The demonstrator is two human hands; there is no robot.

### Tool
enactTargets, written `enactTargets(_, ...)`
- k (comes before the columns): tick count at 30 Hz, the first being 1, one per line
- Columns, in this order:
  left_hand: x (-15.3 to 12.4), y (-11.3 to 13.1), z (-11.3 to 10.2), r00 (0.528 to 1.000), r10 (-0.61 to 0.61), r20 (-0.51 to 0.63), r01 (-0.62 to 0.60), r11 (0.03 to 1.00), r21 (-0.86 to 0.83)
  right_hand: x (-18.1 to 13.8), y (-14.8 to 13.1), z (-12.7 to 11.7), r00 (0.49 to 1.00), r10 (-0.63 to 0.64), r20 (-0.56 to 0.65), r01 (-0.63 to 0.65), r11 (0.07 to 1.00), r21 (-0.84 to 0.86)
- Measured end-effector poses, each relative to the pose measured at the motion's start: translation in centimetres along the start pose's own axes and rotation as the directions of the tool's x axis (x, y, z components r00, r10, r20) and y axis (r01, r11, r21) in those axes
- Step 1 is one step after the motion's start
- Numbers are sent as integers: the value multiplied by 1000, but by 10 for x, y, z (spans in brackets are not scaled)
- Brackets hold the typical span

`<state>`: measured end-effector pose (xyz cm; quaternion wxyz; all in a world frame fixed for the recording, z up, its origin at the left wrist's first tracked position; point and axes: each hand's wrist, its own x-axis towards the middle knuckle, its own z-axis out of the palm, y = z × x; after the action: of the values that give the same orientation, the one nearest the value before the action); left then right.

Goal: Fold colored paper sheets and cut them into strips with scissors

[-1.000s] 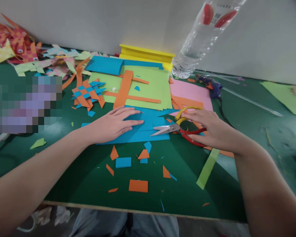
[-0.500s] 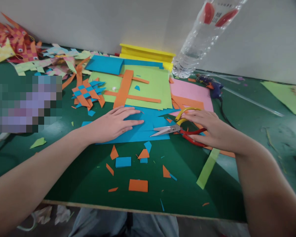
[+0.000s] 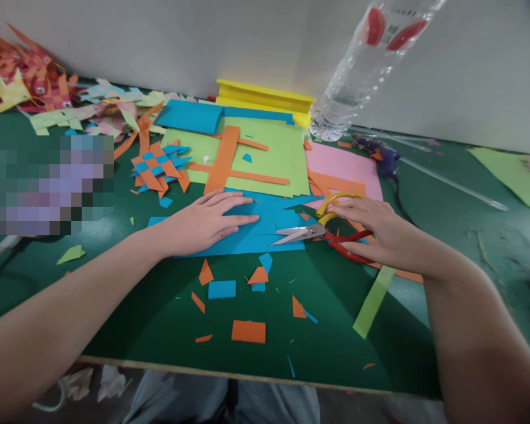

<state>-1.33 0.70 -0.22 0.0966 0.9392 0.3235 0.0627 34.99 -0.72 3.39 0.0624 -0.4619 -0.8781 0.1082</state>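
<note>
Clear bottle [image 3: 357, 73] by wall [image 3: 159, 47], contents unclear; right fingers [image 3: 357, 209] hold scissors [image 3: 314, 230].

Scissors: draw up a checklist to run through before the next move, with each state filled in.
1. Scissors held by the handles in the right hand: ok.
2. Blades parted: ok, slightly open.
3. Left hand clear of the blades: ok, a gap separates them.
4. Blue paper steadied: ok, the left hand lies on it.
5. Near side of the green table free of scraps: not ok, orange and blue offcuts lie there.
6. Blades gripping paper: cannot tell.
</note>
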Motion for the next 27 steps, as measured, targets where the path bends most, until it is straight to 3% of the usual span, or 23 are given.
enactTargets(5,0,0,1,1000,1,-13,-1,1000,-18,2,-4,3,999,-16,-44,16,1000,5)
enactTargets(13,-1,0,0,1000,-1,1,1,1000,-12,7,-12,6,999,-37,19,36,997,65)
enactTargets(27,0,2,-1,1000,-9,16,8,1000,17,6,-9,6,997,-83,4,82,993,88)
